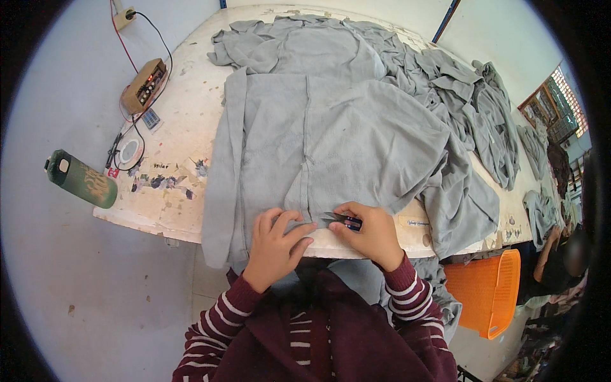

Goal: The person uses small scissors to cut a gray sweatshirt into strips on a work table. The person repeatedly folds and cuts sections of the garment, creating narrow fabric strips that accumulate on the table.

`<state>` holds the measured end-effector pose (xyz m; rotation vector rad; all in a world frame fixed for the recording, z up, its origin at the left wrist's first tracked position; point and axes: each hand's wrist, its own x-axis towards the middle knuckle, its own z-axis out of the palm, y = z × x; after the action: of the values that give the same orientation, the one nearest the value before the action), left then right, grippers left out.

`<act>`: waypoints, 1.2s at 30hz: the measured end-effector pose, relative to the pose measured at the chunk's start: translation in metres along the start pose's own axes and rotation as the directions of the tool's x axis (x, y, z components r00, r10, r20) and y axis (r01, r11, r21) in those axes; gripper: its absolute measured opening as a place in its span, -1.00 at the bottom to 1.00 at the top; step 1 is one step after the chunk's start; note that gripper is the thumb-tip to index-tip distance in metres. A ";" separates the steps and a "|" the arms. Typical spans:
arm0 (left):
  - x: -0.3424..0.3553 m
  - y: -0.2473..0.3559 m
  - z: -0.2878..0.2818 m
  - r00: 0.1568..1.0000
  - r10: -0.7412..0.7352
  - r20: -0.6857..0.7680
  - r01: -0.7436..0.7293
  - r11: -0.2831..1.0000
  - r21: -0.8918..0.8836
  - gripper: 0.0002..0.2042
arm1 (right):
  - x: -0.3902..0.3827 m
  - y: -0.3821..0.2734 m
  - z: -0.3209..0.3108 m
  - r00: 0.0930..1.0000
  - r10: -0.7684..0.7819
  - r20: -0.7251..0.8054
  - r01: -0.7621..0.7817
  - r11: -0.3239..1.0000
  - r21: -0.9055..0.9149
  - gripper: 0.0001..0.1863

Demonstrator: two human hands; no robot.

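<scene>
A grey garment (273,146) lies spread over the near part of the table, a seam running down its middle toward me. My left hand (272,247) rests on its near edge, left of the seam, with fingers apart and bent, thumb and forefinger separated. In my right hand (373,234) is a pair of thread snips (352,223) with dark blue handles. Their blades point left, low over the cloth beside the seam, close to my left fingertips. Whether the tips touch a thread is too small to tell.
More grey garments (474,114) are heaped along the table's far and right sides. On the left stand a green bottle (83,180) and a small brown box with knobs (144,86), wired to a socket. An orange basket (484,293) is below the right edge; a person (557,264) is beyond.
</scene>
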<state>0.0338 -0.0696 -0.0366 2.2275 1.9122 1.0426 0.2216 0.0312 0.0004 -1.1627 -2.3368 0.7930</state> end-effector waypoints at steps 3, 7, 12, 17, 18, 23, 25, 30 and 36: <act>-0.002 -0.003 0.002 1.000 -0.009 0.004 0.009 1.000 -0.020 -0.78 | 0.002 -0.006 0.003 1.000 0.018 0.003 -0.018 0.996 -0.087 -0.74; -0.004 -0.004 0.004 1.000 -0.019 0.015 0.019 0.999 -0.041 -0.78 | 0.006 -0.010 0.002 1.000 0.020 0.024 -0.016 0.988 -0.157 -0.75; -0.004 -0.004 0.004 1.000 -0.017 0.022 0.018 0.999 -0.039 -0.78 | 0.008 -0.012 0.001 0.999 0.012 0.041 -0.005 0.984 -0.177 -0.78; -0.003 -0.004 0.003 1.000 -0.016 0.023 0.017 0.999 -0.042 -0.79 | 0.008 -0.011 0.003 0.999 0.002 0.032 0.004 0.983 -0.181 -0.78; -0.003 -0.004 0.003 1.000 -0.015 0.022 0.016 0.999 -0.046 -0.79 | 0.008 -0.010 0.003 1.000 -0.002 0.025 0.006 0.985 -0.172 -0.78; -0.003 -0.004 0.003 1.000 -0.016 0.015 0.017 0.998 -0.062 -0.80 | 0.013 -0.006 0.000 0.999 0.038 -0.022 -0.038 0.999 0.004 -0.74; -0.002 -0.004 0.003 1.000 -0.015 0.010 0.015 0.998 -0.064 -0.80 | 0.018 -0.002 0.003 0.990 -0.001 -0.143 0.019 0.991 0.130 -0.73; -0.001 -0.005 0.003 1.000 -0.009 0.006 0.010 0.998 -0.066 -0.80 | 0.025 0.006 0.026 0.993 -0.098 -0.063 0.096 0.994 -0.043 -0.77; -0.002 -0.005 0.002 1.000 -0.017 0.006 0.017 0.998 -0.063 -0.81 | 0.036 0.017 0.028 0.995 -0.071 -0.064 0.082 0.978 0.193 -0.80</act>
<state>0.0305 -0.0690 -0.0416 2.1747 1.8652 1.0777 0.1947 0.0606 -0.0281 -0.9926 -2.1874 0.9258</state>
